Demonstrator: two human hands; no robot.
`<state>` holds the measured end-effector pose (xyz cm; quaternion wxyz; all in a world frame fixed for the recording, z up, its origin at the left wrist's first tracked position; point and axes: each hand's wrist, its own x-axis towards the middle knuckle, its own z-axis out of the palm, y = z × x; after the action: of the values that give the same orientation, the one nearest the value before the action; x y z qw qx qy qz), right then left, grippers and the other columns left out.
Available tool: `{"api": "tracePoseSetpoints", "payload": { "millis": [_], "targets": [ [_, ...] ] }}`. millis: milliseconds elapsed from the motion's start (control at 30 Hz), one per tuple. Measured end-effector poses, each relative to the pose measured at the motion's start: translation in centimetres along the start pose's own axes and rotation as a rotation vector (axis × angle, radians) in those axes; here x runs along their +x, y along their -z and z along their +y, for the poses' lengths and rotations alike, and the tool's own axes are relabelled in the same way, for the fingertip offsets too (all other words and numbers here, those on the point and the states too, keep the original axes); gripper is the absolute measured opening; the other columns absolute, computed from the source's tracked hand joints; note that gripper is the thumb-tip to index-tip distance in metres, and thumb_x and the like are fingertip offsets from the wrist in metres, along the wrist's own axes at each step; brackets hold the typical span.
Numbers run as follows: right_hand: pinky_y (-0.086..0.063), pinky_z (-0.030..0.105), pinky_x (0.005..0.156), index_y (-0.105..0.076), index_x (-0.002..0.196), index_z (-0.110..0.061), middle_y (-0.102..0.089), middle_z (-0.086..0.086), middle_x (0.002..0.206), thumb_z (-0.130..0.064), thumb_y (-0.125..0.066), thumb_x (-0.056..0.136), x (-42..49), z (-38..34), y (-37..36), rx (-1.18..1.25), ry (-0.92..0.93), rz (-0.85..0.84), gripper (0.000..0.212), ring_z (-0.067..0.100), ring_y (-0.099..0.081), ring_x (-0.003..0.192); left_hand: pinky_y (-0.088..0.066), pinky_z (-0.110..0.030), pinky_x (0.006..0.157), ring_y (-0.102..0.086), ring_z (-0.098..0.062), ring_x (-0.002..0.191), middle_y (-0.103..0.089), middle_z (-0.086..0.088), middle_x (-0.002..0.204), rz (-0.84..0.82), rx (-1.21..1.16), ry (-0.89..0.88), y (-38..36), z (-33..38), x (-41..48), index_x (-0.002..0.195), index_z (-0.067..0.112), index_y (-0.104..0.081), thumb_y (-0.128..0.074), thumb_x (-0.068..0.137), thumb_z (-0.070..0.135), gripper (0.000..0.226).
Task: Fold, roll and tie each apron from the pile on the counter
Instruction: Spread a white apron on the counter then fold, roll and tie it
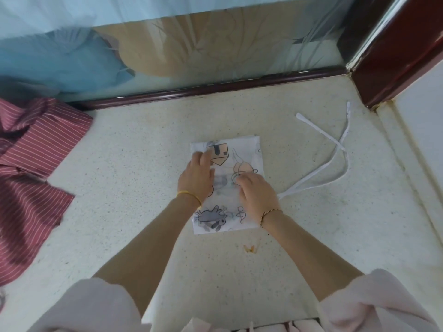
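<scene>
- While the left hand [197, 174] lies flat on the folded printed apron [247, 149] and the right hand [256, 191] bends its fingers onto it, the thin cloth beneath both could slide on the worktop [143, 164], loosening the folds.
- The white ties [321, 168], trailing right of the right hand, could tangle.
- Whether the right fingers pinch a fold, I cannot tell; the maroon striped pile [31, 164], left of the left hand, is cut off.
</scene>
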<state>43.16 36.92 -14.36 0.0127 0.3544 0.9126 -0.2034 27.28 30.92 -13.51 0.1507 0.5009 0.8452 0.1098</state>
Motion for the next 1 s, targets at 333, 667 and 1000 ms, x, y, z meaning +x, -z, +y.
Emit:
{"api": "tracePoseSetpoints", "payload": {
  "millis": [333, 667, 1000],
  "targets": [
    [-0.031, 0.045, 0.109, -0.004, 0.15, -0.022, -0.002, 0.003, 0.158, -0.029, -0.051, 0.093, 9.6, 2.2, 5.2, -0.226, -0.065, -0.32, 0.074, 0.03, -0.006, 0.144, -0.037, -0.038, 0.098, -0.039, -0.03, 0.121, -0.036, -0.011, 0.134, -0.347, 0.333, -0.081, 2.5, -0.7, 8.0, 0.139, 0.017, -0.034, -0.062, 0.085, 0.044, 0.066],
    [-0.042, 0.037, 0.086, -0.038, 0.127, -0.009, -0.036, 0.013, 0.127, -0.037, -0.066, 0.082, 11.2, 1.5, 5.0, -0.26, -0.051, -0.38, 0.06, 0.03, -0.041, 0.114, -0.041, -0.033, 0.09, -0.047, -0.027, 0.109, -0.048, -0.009, 0.12, -0.399, 0.397, -0.18, 2.1, -1.3, 8.1, 0.126, 0.009, -0.037, -0.065, 0.081, 0.048, 0.066],
    [-0.03, 0.029, 0.071, -0.049, 0.105, -0.018, -0.052, 0.0, 0.095, -0.023, -0.058, 0.083, 9.7, 1.6, 4.5, -0.279, 0.018, -0.443, 0.025, 0.023, -0.042, 0.105, -0.047, -0.033, 0.08, -0.054, -0.026, 0.1, -0.045, -0.008, 0.115, -0.595, 0.235, -0.058, 2.0, -1.6, 6.0, 0.117, 0.009, -0.052, -0.067, 0.08, 0.046, 0.054]
  ]
}}
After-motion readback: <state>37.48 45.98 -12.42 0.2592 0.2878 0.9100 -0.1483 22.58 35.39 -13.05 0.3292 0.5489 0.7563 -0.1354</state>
